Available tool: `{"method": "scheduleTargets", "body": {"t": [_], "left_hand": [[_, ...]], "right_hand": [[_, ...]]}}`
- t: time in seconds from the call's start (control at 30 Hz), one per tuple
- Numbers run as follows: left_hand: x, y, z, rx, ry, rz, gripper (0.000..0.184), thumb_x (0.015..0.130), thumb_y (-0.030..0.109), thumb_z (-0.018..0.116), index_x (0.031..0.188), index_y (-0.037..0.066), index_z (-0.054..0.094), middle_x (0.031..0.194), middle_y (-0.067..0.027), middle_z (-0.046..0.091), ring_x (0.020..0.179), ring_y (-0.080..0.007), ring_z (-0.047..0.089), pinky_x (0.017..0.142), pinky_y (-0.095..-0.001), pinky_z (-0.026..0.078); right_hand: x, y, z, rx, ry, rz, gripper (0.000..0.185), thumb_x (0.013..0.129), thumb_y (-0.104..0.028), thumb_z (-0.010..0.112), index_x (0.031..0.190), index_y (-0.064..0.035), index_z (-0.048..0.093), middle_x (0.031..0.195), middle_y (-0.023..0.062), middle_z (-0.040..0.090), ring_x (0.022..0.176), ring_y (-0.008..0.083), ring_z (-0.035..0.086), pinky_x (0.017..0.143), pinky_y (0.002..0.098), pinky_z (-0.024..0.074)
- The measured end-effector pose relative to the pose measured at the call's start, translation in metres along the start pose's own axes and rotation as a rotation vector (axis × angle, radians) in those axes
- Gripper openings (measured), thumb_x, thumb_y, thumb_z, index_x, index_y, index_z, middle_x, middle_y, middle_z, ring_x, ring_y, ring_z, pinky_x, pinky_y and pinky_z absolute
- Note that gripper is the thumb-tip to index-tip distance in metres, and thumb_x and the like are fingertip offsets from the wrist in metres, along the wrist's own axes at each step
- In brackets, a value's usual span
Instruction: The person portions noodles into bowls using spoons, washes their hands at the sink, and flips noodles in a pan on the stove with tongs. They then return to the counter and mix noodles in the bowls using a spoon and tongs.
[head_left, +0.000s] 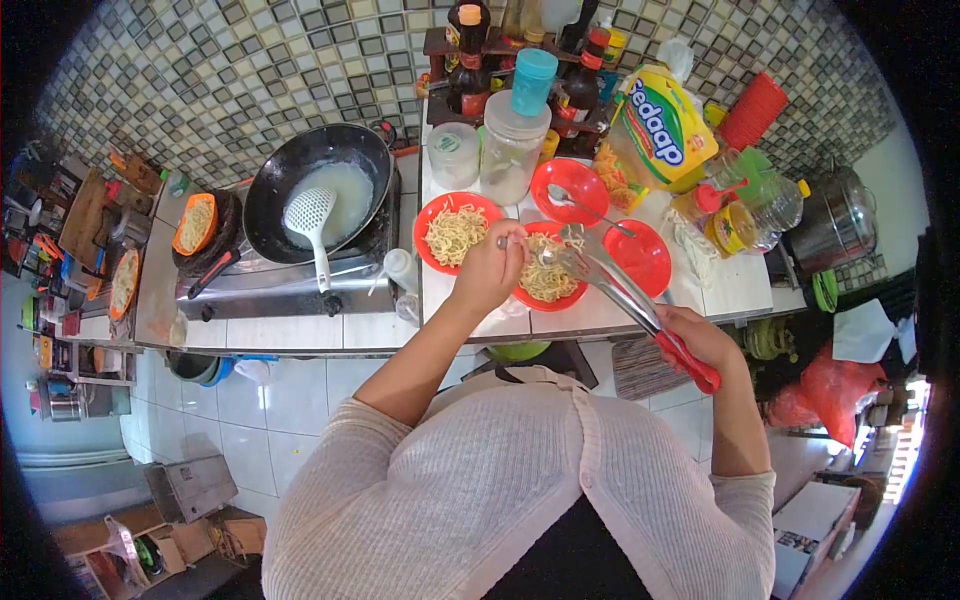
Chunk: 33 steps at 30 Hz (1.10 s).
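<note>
Metal tongs (615, 285) with red handles are in my right hand (697, 340), their tips over a red bowl of noodles (550, 285). My left hand (492, 265) is closed above that bowl's left edge, around something like a thin metal handle, too small to make out. To the left sits another red bowl of noodles (457, 233). Behind and to the right, a red bowl (570, 184) has a spoon (590, 208) resting across it. A further red bowl (640, 258) lies partly under the tongs and shows no noodles.
On the stove at the left, a black wok (265, 205) holds whitish liquid and a white slotted ladle (312, 215). Behind the bowls stand jars (514, 150), sauce bottles (578, 92) and a yellow Sedaap package (655, 125). Plastic bottles (780, 215) stand at the right.
</note>
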<state>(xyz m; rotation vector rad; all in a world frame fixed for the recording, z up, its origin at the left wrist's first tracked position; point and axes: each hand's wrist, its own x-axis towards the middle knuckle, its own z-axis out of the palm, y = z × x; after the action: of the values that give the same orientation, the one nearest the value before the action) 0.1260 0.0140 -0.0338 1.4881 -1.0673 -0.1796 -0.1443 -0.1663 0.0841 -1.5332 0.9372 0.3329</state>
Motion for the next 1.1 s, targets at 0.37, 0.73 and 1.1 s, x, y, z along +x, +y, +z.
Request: {"method": "scheduleTargets", "body": {"t": [0.37,0.73,1.1], "left_hand": [[0.003,0.025,0.0,-0.085,0.084,0.085,0.011,0.101,0.009,0.042,0.107,0.001,0.045,0.069,-0.0107,0.061,0.061,-0.0199,0.062,0.06,-0.0324,0.05],[0.004,0.023,-0.011,-0.131,0.138,0.051,0.011,0.101,0.008,0.04,0.108,0.001,0.045,0.07,-0.009,0.06,0.062,-0.0174,0.061,0.06,-0.0307,0.049],[0.004,0.021,-0.011,-0.254,0.149,0.018,0.009,0.102,0.006,0.038,0.106,0.001,0.045,0.072,-0.0082,0.057,0.064,-0.0142,0.061,0.06,-0.0298,0.051]], "right_hand": [[-0.002,0.003,0.002,0.009,-0.002,-0.071,0.039,0.102,-0.039,0.048,0.117,-0.0043,0.057,0.068,0.0038,0.056,0.052,0.0119,0.053,0.044,0.0268,0.0426],[-0.003,0.003,0.001,0.025,-0.007,-0.039,0.04,0.102,-0.041,0.046,0.112,-0.0037,0.057,0.063,0.0017,0.053,0.051,0.0111,0.052,0.042,0.0256,0.0412],[0.008,0.015,0.01,-0.038,-0.051,-0.123,0.046,0.102,-0.038,0.049,0.134,-0.0064,0.051,0.071,0.0022,0.055,0.052,0.011,0.053,0.043,0.0266,0.0437]]}}
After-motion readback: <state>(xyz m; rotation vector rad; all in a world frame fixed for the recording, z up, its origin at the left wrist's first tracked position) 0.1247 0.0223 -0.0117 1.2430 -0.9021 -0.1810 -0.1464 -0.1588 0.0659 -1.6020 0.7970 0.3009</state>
